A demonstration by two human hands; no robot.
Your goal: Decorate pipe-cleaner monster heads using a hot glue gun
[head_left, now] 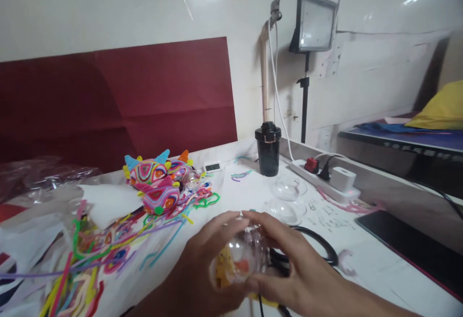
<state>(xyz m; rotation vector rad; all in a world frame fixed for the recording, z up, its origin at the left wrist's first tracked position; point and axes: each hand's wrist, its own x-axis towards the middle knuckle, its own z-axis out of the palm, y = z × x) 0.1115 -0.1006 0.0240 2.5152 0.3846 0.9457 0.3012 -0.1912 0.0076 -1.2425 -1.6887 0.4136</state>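
Both hands cup a clear plastic ball (241,255) low in the middle of the head view; something yellow and orange shows through it. My left hand (202,264) wraps its left side and my right hand (292,264) covers its right side and top. Two clear half-shells (288,197) lie on the white table (376,264) just beyond my right hand. Colourful pipe-cleaner figures (159,184) with spikes sit further left.
Loose pipe cleaners (90,259) sprawl across the left of the table beside plastic bags (39,186). A black cup (268,149), a power strip (325,174) with a white charger, a small digital clock (212,167), a black cable (318,244) and a dark tablet (408,244) stand behind and to the right.
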